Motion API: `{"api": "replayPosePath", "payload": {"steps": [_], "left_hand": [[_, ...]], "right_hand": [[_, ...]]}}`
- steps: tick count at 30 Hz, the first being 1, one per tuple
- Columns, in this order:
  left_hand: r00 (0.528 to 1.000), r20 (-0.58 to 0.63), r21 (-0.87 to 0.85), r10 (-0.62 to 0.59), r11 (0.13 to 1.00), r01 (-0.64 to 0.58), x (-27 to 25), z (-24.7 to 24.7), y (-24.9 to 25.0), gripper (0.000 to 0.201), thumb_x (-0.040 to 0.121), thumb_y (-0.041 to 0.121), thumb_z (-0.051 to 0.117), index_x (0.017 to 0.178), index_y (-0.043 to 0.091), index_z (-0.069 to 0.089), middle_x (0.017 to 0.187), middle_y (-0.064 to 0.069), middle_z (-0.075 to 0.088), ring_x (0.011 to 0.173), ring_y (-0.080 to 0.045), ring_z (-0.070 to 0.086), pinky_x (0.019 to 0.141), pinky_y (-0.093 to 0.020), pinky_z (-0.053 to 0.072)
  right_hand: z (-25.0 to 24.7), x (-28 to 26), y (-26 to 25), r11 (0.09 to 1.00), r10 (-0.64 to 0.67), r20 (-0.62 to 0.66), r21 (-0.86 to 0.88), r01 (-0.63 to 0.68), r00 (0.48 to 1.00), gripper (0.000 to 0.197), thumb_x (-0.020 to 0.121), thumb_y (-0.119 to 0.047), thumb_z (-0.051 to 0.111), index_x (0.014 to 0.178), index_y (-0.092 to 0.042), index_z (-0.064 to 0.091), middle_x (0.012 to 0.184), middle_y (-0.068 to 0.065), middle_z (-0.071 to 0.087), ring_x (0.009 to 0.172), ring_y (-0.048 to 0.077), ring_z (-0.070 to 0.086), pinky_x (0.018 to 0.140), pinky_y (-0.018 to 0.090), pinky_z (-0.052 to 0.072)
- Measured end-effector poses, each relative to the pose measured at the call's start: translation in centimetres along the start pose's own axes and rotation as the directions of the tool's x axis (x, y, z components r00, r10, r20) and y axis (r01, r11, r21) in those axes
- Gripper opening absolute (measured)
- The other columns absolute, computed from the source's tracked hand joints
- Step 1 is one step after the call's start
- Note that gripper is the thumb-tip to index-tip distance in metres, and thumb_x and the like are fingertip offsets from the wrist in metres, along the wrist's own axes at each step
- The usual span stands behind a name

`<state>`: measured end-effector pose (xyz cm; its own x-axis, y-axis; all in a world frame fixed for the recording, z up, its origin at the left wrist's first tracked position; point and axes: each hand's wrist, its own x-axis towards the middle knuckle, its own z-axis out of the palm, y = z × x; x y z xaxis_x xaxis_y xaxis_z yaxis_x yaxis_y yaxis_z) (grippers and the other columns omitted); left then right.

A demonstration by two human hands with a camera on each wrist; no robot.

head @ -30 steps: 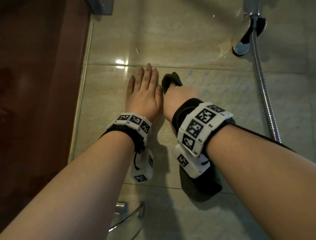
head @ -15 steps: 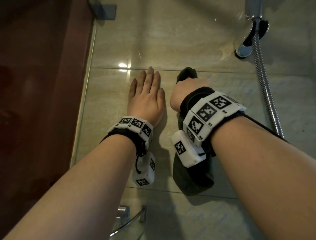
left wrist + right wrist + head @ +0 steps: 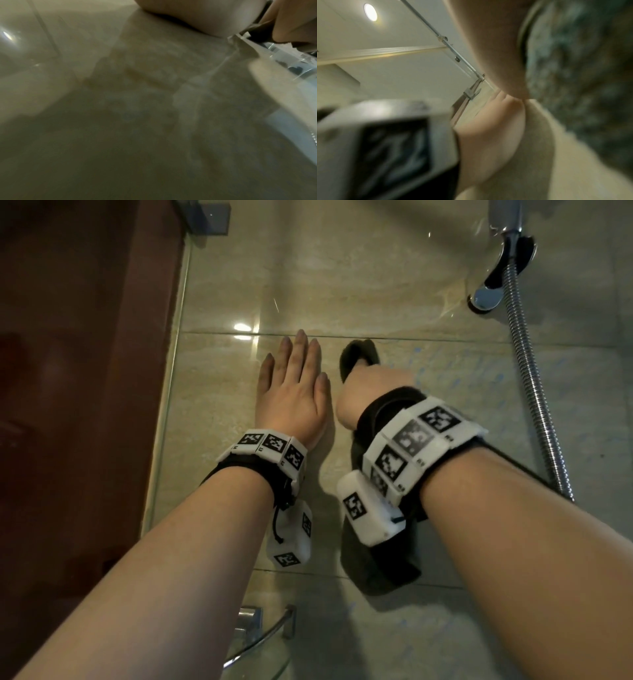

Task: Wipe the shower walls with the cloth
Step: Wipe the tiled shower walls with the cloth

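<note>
Dark, soft terry under the right hand (image 3: 371, 397) in the head view: the cloth (image 3: 383, 563) pressed against the beige tiled shower wall (image 3: 394, 285), one end poking out above the knuckles, the longer end drooping below the wrist. Limp and light by the look of it, likely to sag or bunch if gripped at a corner, so best bunched in the middle under the palm, as here; glossy tile probably slick beneath it. Right fingers mostly hidden behind the hand, seemingly curled onto the fabric. Left hand (image 3: 294, 395) just beside, flat on the tile, fingers straight and close together, holding nothing. Chrome shower hose (image 3: 534, 392) well off to the right, glass panel edge (image 3: 171, 392) to the left, a glass corner shelf (image 3: 260, 642) below. From the left wrist: blurred tile (image 3: 137, 108), the heel of the palm (image 3: 197, 14) at the top; fingers not shown, spread impossible to tell. From the right wrist: mottled dark cloth (image 3: 582, 67) close against the palm (image 3: 493, 40), the neighbouring hand's fingers (image 3: 498, 96) flat on the wall, a ceiling light (image 3: 370, 12) above; grip itself out of sight.
</note>
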<state>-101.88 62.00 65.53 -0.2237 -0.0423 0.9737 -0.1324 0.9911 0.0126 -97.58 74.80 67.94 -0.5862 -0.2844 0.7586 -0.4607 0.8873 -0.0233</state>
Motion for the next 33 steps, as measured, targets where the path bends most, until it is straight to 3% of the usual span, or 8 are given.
{"api": "replayPosePath", "payload": {"steps": [4, 7, 9, 14, 18, 22, 28, 33], "left_hand": [[1.0, -0.027, -0.009, -0.007, 1.0, 0.007, -0.1, 0.0, 0.1, 0.053, 0.103, 0.034, 0.013, 0.153, 0.02, 0.0, 0.16, 0.003, -0.009, 0.146, -0.011, -0.012, 0.116, -0.032, -0.013], [1.0, -0.023, -0.008, -0.007, 1.0, 0.007, -0.1, -0.1, 0.1, 0.053, 0.103, 0.034, 0.013, 0.153, 0.02, 0.0, 0.16, 0.003, -0.009, 0.146, -0.012, -0.012, 0.116, -0.033, -0.012], [1.0, -0.025, -0.007, -0.004, 1.0, 0.004, 0.0, -0.1, 0.1, 0.053, 0.103, 0.033, 0.014, 0.153, 0.02, 0.001, 0.16, 0.002, -0.009, 0.146, -0.012, -0.011, 0.117, -0.034, -0.011], [1.0, -0.009, 0.001, -0.013, 1.0, 0.013, 0.1, -0.1, -0.1, 0.053, 0.103, 0.033, 0.015, 0.153, 0.02, 0.002, 0.16, 0.002, -0.007, 0.147, -0.013, -0.009, 0.115, -0.034, -0.01], [1.0, -0.016, 0.015, -0.006, 1.0, 0.006, 0.1, 0.0, 0.0, 0.053, 0.103, 0.033, 0.015, 0.153, 0.02, 0.003, 0.161, 0.002, -0.006, 0.147, -0.014, -0.008, 0.116, -0.034, -0.009], [0.999, -0.035, 0.001, -0.005, 1.0, 0.005, 0.0, 0.1, 0.0, 0.053, 0.103, 0.034, 0.015, 0.153, 0.02, 0.004, 0.161, 0.002, -0.005, 0.147, -0.013, -0.008, 0.116, -0.033, -0.01], [0.999, -0.033, -0.006, -0.007, 1.0, 0.007, 0.1, 0.1, 0.0, 0.053, 0.103, 0.033, 0.014, 0.153, 0.019, 0.003, 0.161, 0.002, -0.006, 0.147, -0.013, -0.009, 0.116, -0.033, -0.011], [1.0, -0.029, -0.013, -0.009, 1.0, 0.009, 0.0, 0.1, 0.1, 0.053, 0.103, 0.032, 0.015, 0.153, 0.019, 0.003, 0.161, 0.002, -0.005, 0.147, -0.014, -0.009, 0.115, -0.033, -0.011]], "right_hand": [[-0.8, -0.1, 1.0, 0.996, 0.009, 0.001, -0.088, -0.009, 1.0, 0.043, 0.099, -0.02, 0.037, 0.137, -0.001, 0.041, 0.129, 0.012, 0.055, 0.112, 0.027, 0.056, 0.078, 0.035, 0.041], [0.1, -0.9, 1.3, 0.994, 0.022, 0.018, -0.108, -0.02, 1.0, 0.035, 0.097, -0.018, 0.039, 0.125, 0.0, 0.05, 0.116, 0.012, 0.06, 0.106, 0.027, 0.059, 0.074, 0.034, 0.039], [1.0, -1.4, 1.0, 0.993, 0.02, 0.025, -0.114, -0.017, 0.999, 0.04, 0.097, -0.017, 0.039, 0.131, 0.003, 0.045, 0.11, 0.01, 0.061, 0.104, 0.025, 0.06, 0.071, 0.032, 0.037], [3.4, -2.3, -0.6, 0.988, -0.085, 0.023, -0.124, 0.088, 0.996, 0.043, 0.098, -0.014, 0.036, 0.138, 0.001, 0.037, 0.128, 0.008, 0.056, 0.112, 0.022, 0.058, 0.075, 0.03, 0.044], [2.7, -1.1, -0.4, 0.993, -0.058, -0.026, -0.104, 0.055, 0.998, 0.047, 0.1, -0.016, 0.034, 0.145, -0.006, 0.027, 0.127, 0.006, 0.058, 0.112, 0.021, 0.058, 0.073, 0.031, 0.038], [1.8, -0.5, 0.7, 0.99, -0.04, -0.054, -0.138, 0.032, 0.998, 0.049, 0.1, -0.015, 0.032, 0.147, -0.003, 0.024, 0.122, 0.007, 0.059, 0.108, 0.023, 0.059, 0.07, 0.032, 0.04], [2.5, -2.0, 0.9, 0.984, 0.007, 0.012, -0.177, -0.005, 1.0, 0.056, 0.099, -0.017, 0.038, 0.146, 0.006, 0.019, 0.128, 0.01, 0.056, 0.106, 0.023, 0.06, 0.073, 0.032, 0.045], [4.3, -2.5, -0.1, 0.99, -0.028, 0.055, -0.136, 0.035, 0.998, 0.055, 0.098, -0.015, 0.037, 0.147, 0.003, 0.018, 0.127, 0.008, 0.056, 0.108, 0.022, 0.06, 0.071, 0.031, 0.044]]}}
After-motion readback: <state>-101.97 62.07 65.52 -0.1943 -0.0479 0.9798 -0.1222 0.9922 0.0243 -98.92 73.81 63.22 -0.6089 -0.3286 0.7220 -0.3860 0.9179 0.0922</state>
